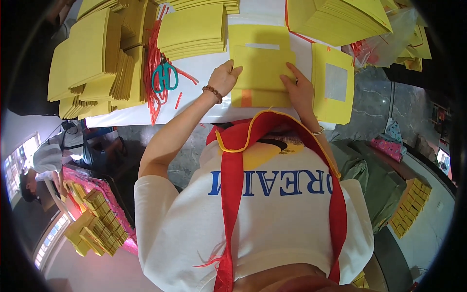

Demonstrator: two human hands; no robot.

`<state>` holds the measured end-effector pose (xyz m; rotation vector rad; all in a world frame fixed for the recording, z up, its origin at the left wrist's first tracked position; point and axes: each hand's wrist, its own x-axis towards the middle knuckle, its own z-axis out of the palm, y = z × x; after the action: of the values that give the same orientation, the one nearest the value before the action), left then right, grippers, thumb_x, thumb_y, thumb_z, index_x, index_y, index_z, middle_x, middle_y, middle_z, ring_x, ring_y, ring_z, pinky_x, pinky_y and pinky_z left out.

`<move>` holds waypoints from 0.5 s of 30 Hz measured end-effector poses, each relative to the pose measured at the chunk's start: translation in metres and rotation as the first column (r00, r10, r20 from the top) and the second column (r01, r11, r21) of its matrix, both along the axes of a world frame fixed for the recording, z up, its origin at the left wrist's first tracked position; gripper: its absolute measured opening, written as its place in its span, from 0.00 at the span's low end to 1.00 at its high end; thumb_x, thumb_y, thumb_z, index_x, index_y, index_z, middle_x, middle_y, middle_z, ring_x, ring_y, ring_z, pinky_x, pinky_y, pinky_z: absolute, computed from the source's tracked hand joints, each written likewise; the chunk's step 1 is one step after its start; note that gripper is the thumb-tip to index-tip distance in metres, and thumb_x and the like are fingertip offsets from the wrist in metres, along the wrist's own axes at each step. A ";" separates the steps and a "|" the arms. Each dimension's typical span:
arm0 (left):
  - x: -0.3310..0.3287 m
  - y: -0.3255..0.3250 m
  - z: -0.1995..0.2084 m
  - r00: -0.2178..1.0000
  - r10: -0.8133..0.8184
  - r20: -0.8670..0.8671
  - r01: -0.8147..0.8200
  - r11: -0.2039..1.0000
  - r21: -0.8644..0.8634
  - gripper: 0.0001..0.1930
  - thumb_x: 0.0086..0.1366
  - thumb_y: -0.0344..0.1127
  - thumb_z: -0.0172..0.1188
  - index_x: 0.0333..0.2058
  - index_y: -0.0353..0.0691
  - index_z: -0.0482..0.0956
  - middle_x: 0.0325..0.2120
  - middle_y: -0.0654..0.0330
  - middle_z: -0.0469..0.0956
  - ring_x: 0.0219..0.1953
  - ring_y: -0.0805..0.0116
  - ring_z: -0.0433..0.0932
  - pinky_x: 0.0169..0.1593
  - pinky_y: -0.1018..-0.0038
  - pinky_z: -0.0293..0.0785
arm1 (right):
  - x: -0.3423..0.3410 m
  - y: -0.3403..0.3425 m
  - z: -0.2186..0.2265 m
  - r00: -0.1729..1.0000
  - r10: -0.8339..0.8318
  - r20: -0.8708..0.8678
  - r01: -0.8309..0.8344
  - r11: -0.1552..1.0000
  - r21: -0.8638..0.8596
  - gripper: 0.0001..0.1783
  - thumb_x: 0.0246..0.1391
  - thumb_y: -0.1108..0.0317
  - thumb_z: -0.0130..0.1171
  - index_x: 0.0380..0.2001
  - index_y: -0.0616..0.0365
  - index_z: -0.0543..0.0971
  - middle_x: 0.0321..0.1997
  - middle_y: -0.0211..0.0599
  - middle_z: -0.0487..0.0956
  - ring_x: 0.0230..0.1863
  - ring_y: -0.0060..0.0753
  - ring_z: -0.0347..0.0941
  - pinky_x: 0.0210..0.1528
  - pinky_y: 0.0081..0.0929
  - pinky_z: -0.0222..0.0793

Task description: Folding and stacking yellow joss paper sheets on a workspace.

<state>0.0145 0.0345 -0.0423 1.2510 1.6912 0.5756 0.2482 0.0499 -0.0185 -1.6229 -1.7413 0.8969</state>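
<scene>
The left hand [224, 78] had its fingers curled at the edge of an upper yellow sheet [262, 70], its thumb pointing onto the paper; whether it pinched the edge, I could not tell. The right hand [298, 90] lay with thumb and forefinger apart on the same sheet; its other fingers were hidden.

Taking that sheet as the clock's centre, the left hand was at nine, the right at four. The sheet overlapped more yellow paper [258, 35], which showed a white strip at twelve and an orange patch [246, 99] at seven, all on a white table [219, 114].

Farther out, green-handled scissors [165, 78] lay at nine among red strips [153, 48], with tall yellow stacks [82, 53] beyond them. A smaller stack [192, 31] sat at ten, a thick pile [335, 22] at two, and a yellow piece with a pale rectangle [333, 82] between three and four.

Off the table, another person [53, 153] was at eight, yellow bundles [99, 219] lay between seven and eight, and dark green covering [379, 187] hung near five.
</scene>
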 end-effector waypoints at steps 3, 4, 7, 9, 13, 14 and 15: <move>-0.003 -0.002 -0.007 0.998 0.040 0.050 -0.045 0.994 0.104 0.15 0.58 0.43 0.54 0.30 0.34 0.66 0.16 0.48 0.69 0.19 0.53 0.70 0.26 0.63 0.65 | -0.003 0.001 0.006 0.998 0.025 0.051 -0.021 0.996 -0.085 0.23 0.45 0.59 0.59 0.46 0.55 0.74 0.40 0.49 0.76 0.41 0.45 0.74 0.42 0.32 0.68; -0.002 -0.001 -0.002 0.998 0.035 0.050 -0.041 0.994 0.106 0.15 0.58 0.43 0.54 0.30 0.34 0.66 0.16 0.48 0.69 0.19 0.53 0.70 0.26 0.63 0.65 | -0.001 0.002 0.004 0.999 0.021 0.051 -0.016 0.996 -0.083 0.23 0.45 0.59 0.59 0.46 0.55 0.74 0.40 0.49 0.76 0.41 0.45 0.74 0.42 0.32 0.68; -0.003 -0.005 0.025 0.956 0.124 0.266 -0.125 0.992 -0.011 0.15 0.58 0.42 0.55 0.35 0.35 0.67 0.15 0.50 0.69 0.18 0.56 0.71 0.25 0.66 0.67 | 0.002 0.006 -0.004 0.999 0.036 0.022 -0.034 0.995 -0.093 0.23 0.45 0.59 0.58 0.46 0.55 0.74 0.42 0.48 0.76 0.42 0.47 0.73 0.43 0.33 0.68; -0.008 -0.013 0.039 0.996 0.073 0.059 -0.076 0.996 0.053 0.14 0.58 0.40 0.55 0.36 0.35 0.69 0.18 0.53 0.72 0.17 0.57 0.71 0.26 0.68 0.69 | 0.003 0.007 -0.007 0.998 0.035 -0.047 -0.040 0.994 -0.098 0.23 0.45 0.60 0.58 0.46 0.54 0.74 0.42 0.49 0.76 0.42 0.48 0.73 0.43 0.34 0.67; 0.008 -0.020 0.073 0.889 -0.128 -0.440 0.333 0.840 0.428 0.15 0.56 0.39 0.56 0.40 0.36 0.71 0.27 0.56 0.75 0.30 0.59 0.74 0.34 0.66 0.69 | 0.002 0.005 0.000 0.999 0.051 0.006 -0.050 0.992 -0.113 0.23 0.45 0.60 0.58 0.46 0.54 0.74 0.42 0.48 0.76 0.41 0.49 0.73 0.42 0.35 0.67; 0.017 -0.017 0.071 0.889 -0.128 -0.439 0.333 0.841 0.427 0.15 0.56 0.39 0.56 0.40 0.36 0.71 0.27 0.56 0.75 0.30 0.59 0.74 0.34 0.66 0.69 | 0.003 0.005 -0.003 0.999 0.051 0.014 -0.050 0.996 -0.069 0.23 0.45 0.60 0.58 0.46 0.54 0.74 0.42 0.48 0.76 0.41 0.49 0.73 0.42 0.35 0.67; 0.025 -0.010 0.068 0.855 -0.174 -0.488 0.441 0.739 0.509 0.17 0.55 0.40 0.57 0.42 0.37 0.71 0.33 0.54 0.73 0.38 0.58 0.71 0.40 0.64 0.67 | 0.003 0.004 -0.005 0.999 0.050 0.022 -0.050 0.998 -0.025 0.23 0.45 0.60 0.58 0.46 0.55 0.74 0.42 0.48 0.75 0.41 0.49 0.73 0.42 0.35 0.68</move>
<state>0.0397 0.0247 0.0254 2.2224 1.6075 0.7100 0.2515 0.0535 -0.0230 -1.6173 -1.7997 0.9307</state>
